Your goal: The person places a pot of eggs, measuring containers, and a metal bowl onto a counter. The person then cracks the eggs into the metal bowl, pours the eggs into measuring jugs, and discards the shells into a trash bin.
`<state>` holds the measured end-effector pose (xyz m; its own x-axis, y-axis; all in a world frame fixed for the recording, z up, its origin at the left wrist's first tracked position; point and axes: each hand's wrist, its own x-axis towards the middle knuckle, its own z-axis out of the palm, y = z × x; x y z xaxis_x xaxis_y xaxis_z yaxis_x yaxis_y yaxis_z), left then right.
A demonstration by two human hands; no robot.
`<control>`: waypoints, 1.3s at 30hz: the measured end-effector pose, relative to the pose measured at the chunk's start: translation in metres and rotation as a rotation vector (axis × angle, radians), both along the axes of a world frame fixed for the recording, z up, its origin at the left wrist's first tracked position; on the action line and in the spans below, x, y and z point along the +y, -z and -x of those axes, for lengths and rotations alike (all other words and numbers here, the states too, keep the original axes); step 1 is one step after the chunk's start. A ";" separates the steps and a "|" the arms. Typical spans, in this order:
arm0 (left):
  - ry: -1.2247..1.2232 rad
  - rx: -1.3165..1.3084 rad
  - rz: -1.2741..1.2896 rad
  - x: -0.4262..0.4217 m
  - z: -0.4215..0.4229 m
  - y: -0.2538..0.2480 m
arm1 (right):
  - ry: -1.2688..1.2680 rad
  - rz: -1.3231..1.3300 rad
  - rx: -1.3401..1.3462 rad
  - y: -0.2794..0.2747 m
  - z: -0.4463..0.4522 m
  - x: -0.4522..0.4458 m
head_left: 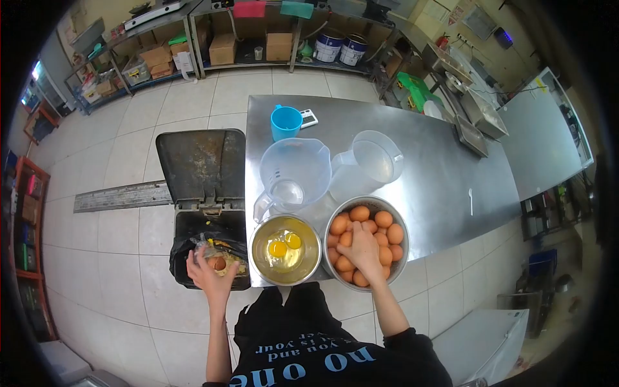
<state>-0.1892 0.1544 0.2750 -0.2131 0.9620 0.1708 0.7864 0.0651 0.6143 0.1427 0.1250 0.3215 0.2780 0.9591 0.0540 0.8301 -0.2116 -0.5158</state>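
My left hand [209, 274] is over the open black bin [209, 226], fingers spread apart. A brown eggshell [218, 262] lies between its thumb and fingers, apparently loose among the waste. On the table's near edge stands a metal bowl [256, 248] with two yolks [278, 249] in clear egg white. To its right, a larger metal bowl [405, 258] is filled with several brown eggs [394, 233]. My right hand [362, 251] reaches into it, its fingers bent around a brown egg [346, 238] near the middle; the fingertips are partly hidden.
Two clear plastic jugs [294, 168] [369, 161] stand behind the bowls on the steel table [438, 155]. Farther back are a blue cup [285, 121] and a small white scale [309, 118]. A white plastic spoon [471, 201] lies to the right. The bin's lid [203, 164] is raised beside the table.
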 end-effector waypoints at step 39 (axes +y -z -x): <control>0.515 -0.532 0.062 0.004 -0.103 -0.049 | -0.539 0.011 0.495 -0.010 0.079 0.022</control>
<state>-0.0859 0.1584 0.3243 0.2289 0.9669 0.1128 0.3243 -0.1850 0.9277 0.0633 0.1468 0.3311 -0.2432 0.9694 0.0334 0.4905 0.1527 -0.8579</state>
